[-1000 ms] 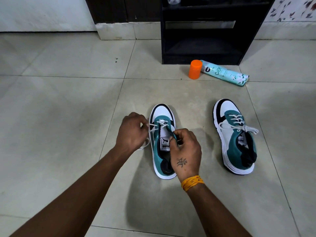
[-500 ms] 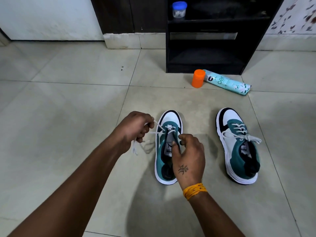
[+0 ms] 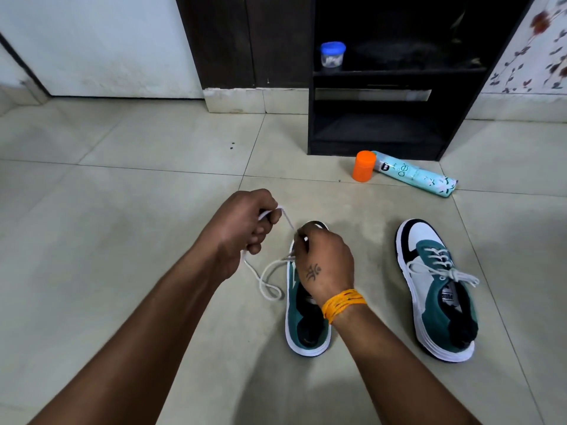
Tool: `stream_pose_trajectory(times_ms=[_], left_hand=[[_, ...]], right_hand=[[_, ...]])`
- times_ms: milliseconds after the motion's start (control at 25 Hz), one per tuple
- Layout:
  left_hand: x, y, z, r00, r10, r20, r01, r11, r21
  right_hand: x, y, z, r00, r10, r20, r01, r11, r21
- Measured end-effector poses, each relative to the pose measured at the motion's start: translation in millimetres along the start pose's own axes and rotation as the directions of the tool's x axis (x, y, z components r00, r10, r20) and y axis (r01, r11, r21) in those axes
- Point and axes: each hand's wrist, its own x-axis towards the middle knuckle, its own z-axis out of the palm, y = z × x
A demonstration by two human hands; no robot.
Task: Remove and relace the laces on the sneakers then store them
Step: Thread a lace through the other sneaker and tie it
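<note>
Left sneaker (image 3: 306, 320) sits on the tiled floor (image 3: 122, 210) under both hands, lace (image 3: 267, 280) mostly pulled free. Left hand (image 3: 242, 228) grips the lace, drawing it up and away; slack loops on the floor beside the shoe. Right hand (image 3: 322, 262) pinches at the front eyelets, steadying the shoe. Step looks like unlacing; the next move likely needs the last crossings cleared. Right sneaker (image 3: 435, 289) is laced, well apart. Open floor to the left. Orange cap (image 3: 364, 165) and spray can (image 3: 414, 176) lie near the black shelf unit (image 3: 383, 127).
</note>
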Motion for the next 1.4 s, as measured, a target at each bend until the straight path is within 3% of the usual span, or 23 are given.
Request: stream_pose_trajectory(times_ms=[80,200,280,360,520,760,1000,1400], left_hand=[[1,-3,-3,1.000,-0.013,-0.022,0.013,1.000,-0.001],[1,-7,-2,0.999,-0.026,-0.032,0.027,0.999,0.023],[0,-6,1,0.999,-0.029,-0.020,0.030,0.999,0.032],[-1,-3,2,1.000,-0.029,-0.013,0.029,0.999,0.027],[-1,-1,0,0.999,-0.028,-0.025,0.028,0.999,0.030],[-1,-7,4,0.999,-0.037,-0.007,0.038,0.995,0.092],[-1,-7,-1,0.998,0.028,0.062,-0.027,0.999,-0.024],[2,-15,2,0.992,0.101,0.078,-0.085,0.980,-0.182]], right_hand=[[1,-3,-6,0.999,0.004,0.045,-0.005,1.000,0.019],[-5,-24,-19,0.977,-0.140,-0.161,0.164,0.975,0.147],[-7,-31,-17,0.954,-0.203,-0.220,0.242,0.956,0.168],[-3,-23,-11,0.966,-0.155,-0.207,0.184,0.974,0.129],[-1,-3,-7,0.999,-0.008,-0.035,0.011,0.998,0.061],[-8,-33,-23,0.961,-0.166,-0.220,0.211,0.958,0.196],[-2,-12,-9,0.986,-0.047,-0.160,0.075,0.981,0.178],[-4,-4,-1,0.993,0.053,-0.104,-0.029,0.974,0.224]])
